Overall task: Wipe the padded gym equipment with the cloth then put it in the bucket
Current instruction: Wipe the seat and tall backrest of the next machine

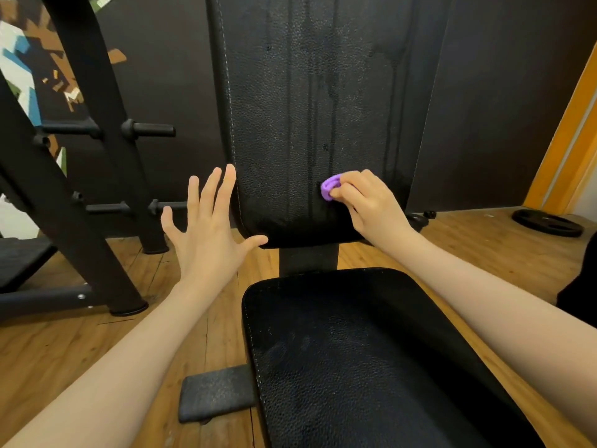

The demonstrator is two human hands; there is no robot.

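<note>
A bunched purple cloth (330,187) was pinched by the right hand (368,202) against the wet backrest pad (290,124), centre frame; the left hand (206,227) was held spread beside it.

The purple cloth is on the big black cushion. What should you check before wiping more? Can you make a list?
1. Cloth held firmly: ok. The right hand pinches the bunched purple cloth.
2. Cloth touching the pad: ok. It presses on the lower part of the backrest.
3. Wet streaks left to wipe: not ok. Drip lines run down the backrest above the cloth.
4. Other hand out of the way: ok. The left hand is open beside the backrest's edge.
5. Seat pad wiped: cannot tell.
6. Bucket nearby: cannot tell. None shows in this view.
</note>
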